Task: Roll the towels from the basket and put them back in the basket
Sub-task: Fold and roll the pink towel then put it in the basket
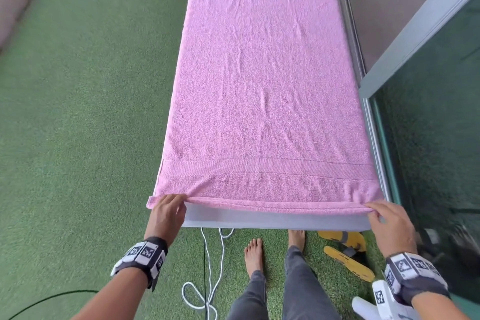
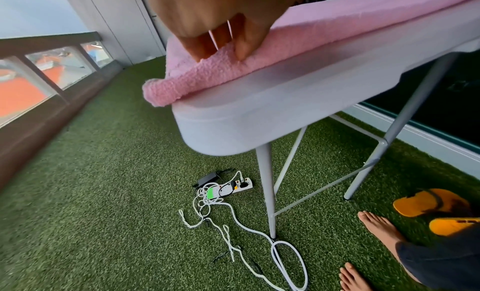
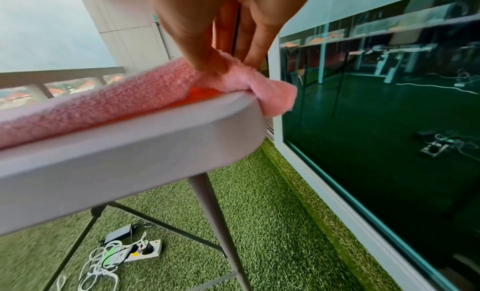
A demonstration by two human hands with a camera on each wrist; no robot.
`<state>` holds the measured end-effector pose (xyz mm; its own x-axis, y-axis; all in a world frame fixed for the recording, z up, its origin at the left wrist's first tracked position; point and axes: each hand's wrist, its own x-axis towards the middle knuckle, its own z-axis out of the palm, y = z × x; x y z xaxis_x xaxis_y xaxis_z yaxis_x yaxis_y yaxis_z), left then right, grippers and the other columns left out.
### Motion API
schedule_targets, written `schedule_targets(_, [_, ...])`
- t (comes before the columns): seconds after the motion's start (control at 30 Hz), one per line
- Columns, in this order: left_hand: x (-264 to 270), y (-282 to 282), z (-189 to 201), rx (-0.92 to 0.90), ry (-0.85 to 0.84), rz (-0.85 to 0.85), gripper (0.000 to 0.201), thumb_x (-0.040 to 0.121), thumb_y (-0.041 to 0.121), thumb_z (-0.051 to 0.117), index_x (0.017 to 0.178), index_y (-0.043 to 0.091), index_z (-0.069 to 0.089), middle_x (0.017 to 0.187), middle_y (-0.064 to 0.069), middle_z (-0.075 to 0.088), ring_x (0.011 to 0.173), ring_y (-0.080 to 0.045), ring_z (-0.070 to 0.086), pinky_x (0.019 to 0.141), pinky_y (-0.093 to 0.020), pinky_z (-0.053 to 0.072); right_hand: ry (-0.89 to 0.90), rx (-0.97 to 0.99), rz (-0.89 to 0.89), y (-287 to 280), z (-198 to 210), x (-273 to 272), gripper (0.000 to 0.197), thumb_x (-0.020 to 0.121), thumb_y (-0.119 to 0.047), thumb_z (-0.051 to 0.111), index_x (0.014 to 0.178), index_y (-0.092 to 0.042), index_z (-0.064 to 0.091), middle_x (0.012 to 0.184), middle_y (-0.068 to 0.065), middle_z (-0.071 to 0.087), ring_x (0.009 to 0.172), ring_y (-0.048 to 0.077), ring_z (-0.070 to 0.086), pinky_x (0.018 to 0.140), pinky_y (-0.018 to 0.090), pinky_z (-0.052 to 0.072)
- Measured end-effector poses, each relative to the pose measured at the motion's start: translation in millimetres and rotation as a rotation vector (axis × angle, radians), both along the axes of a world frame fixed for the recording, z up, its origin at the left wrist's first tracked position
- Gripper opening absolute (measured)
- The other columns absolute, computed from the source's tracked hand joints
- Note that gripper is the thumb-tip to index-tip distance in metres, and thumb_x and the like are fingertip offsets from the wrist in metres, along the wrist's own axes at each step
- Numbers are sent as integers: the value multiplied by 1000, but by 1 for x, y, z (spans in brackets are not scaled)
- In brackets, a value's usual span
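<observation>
A pink towel point(image 1: 262, 86) lies spread flat along a long white table point(image 1: 272, 221), covering almost its whole top. Its near hem runs along the table's front edge. My left hand point(image 1: 168, 208) pinches the near left corner of the towel point(image 2: 197, 77), fingers point(image 2: 207, 47) curled over the hem. My right hand point(image 1: 381, 212) pinches the near right corner point(image 3: 249, 84), which is bunched and hangs a little over the table corner point(image 3: 233, 119). No basket is in view.
Green artificial turf point(image 1: 78, 112) covers the floor. A glass door point(image 1: 431, 112) stands close on the right. Under the table lie white cables point(image 2: 233, 219) and a power strip point(image 2: 241, 185). Yellow sandals point(image 1: 345, 249) lie beside my bare feet point(image 1: 254, 254).
</observation>
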<state>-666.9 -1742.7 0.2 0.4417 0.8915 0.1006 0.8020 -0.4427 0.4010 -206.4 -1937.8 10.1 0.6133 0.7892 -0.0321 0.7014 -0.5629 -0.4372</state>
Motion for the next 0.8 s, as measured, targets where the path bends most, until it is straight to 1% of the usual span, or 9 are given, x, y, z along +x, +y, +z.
schedule_targets(0.07, [-9, 1, 1, 18, 3, 1, 5, 77, 1, 65, 76, 6, 66, 67, -2, 63, 57, -16, 54, 63, -24, 45, -32, -18, 70, -2, -4, -1, 21, 74, 10, 70, 90, -2, 75, 92, 15, 71, 89, 33, 60, 84, 47, 48])
schedule_targets(0.17, [-13, 5, 0, -46, 95, 8, 24, 88, 23, 41, 71, 15, 55, 63, 9, 52, 55, -12, 46, 66, -39, 48, -135, -64, 94, -2, -8, 4, 14, 84, -8, 64, 75, -11, 74, 78, 5, 71, 80, 27, 55, 80, 39, 34])
schedule_targets(0.23, [-9, 11, -2, -85, 138, 71, 15, 90, 18, 43, 78, 18, 51, 69, 9, 51, 61, -13, 46, 76, -43, 46, -149, -121, 96, 5, -7, 7, 26, 90, -21, 49, 70, -20, 67, 76, 0, 67, 79, 24, 52, 81, 38, 28])
schedule_targets(0.27, [-6, 13, -4, -87, 153, 112, 7, 89, 11, 48, 87, 17, 51, 76, 6, 52, 67, -14, 47, 80, -43, 43, -154, -150, 71, 10, -5, 9, 18, 89, -21, 52, 78, -21, 67, 84, 2, 66, 84, 24, 51, 84, 39, 29])
schedule_targets(0.3, [-1, 14, -3, -88, 160, 164, 17, 85, 4, 52, 98, 16, 51, 85, 3, 52, 74, -16, 46, 83, -44, 41, -148, -173, 36, 14, -1, 11, 9, 85, -17, 60, 88, -22, 67, 95, 4, 63, 90, 25, 50, 88, 41, 30])
schedule_targets(0.37, [9, 9, -4, -80, 130, 208, 37, 78, -8, 51, 107, 15, 48, 94, -1, 48, 83, -16, 43, 81, -41, 40, -104, -181, -30, 18, 3, 11, 21, 78, -9, 68, 95, -20, 65, 102, 8, 57, 95, 27, 48, 88, 43, 33])
schedule_targets(0.47, [17, -11, -6, -71, 81, 120, 39, 68, -10, 46, 101, 12, 48, 94, -2, 49, 83, -15, 39, 72, -33, 44, 2, -172, 100, 12, 0, -1, 19, 78, -3, 69, 92, -15, 65, 101, 3, 56, 95, 27, 53, 82, 40, 43])
schedule_targets(0.63, [7, -17, -16, -7, 80, 42, 32, 79, 0, 64, 110, 3, 57, 103, -11, 62, 96, -18, 47, 85, -36, 50, -42, -209, 197, -1, -7, 0, 34, 75, -2, 71, 107, -13, 65, 116, 6, 58, 107, 21, 47, 90, 44, 45])
schedule_targets(0.8, [8, 0, -7, -27, 69, 21, 36, 64, -19, 74, 88, 6, 67, 84, -5, 68, 73, -21, 61, 65, -34, 55, 50, -133, 121, 10, -9, 10, 34, 78, 9, 66, 108, -8, 70, 117, 8, 64, 106, 27, 56, 94, 36, 39])
